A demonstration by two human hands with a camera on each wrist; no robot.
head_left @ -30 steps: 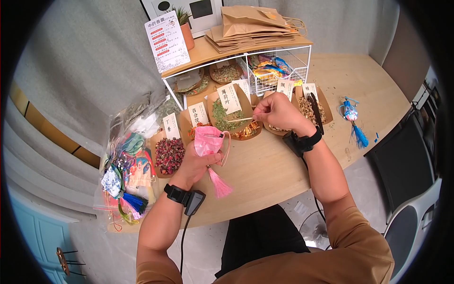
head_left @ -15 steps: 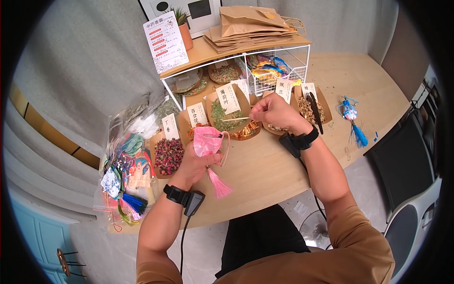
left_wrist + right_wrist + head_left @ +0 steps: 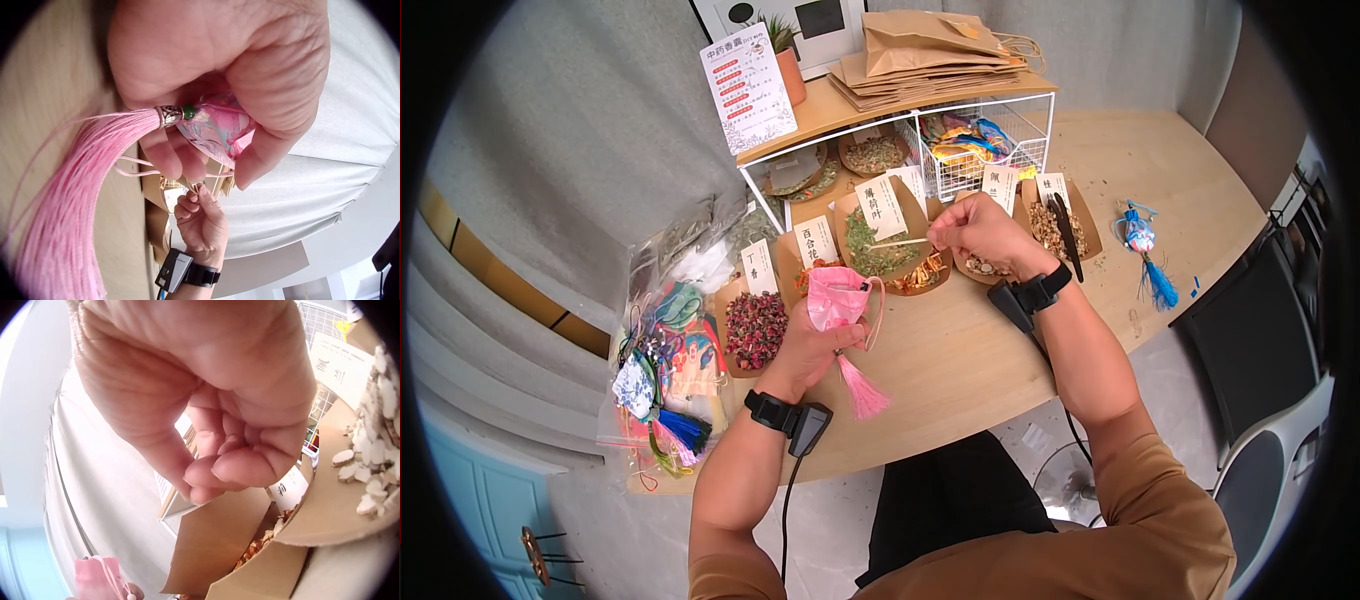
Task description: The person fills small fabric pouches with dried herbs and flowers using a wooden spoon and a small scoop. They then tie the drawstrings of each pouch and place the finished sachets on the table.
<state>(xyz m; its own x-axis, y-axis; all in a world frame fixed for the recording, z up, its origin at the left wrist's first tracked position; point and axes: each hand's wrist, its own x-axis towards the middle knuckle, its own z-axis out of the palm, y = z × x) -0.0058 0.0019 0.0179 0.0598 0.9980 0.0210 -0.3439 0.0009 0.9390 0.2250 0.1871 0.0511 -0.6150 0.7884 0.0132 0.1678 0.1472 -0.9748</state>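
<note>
My left hand [image 3: 802,348] holds a pink drawstring pouch [image 3: 837,297] upright over the front of the table, its mouth facing up. From the pouch's lower end hangs a pink tassel [image 3: 78,194], with a metal cap and a green bead. My right hand [image 3: 985,235] pinches a thin pale stick [image 3: 903,242] between thumb and fingers. The stick's far tip overlaps green dried leaves [image 3: 884,262] in a brown paper tray [image 3: 916,208]. In the right wrist view, the curled fingers [image 3: 250,465] hide the stick.
Dried rosebuds [image 3: 756,330], orange petals [image 3: 922,272] and pale chips [image 3: 375,469] fill neighbouring trays with cards. Black tongs [image 3: 1064,238] lie across the right tray. Behind stands a shelf [image 3: 820,135] with paper bags [image 3: 940,55]. Bagged sachets [image 3: 675,370] lie left; a blue-tasselled sachet [image 3: 1142,245] right.
My right hand has shifted slightly left and away from me, and the stick's tip has moved farther back over the green leaves. The left hand keeps holding the pouch in nearly the same place.
</note>
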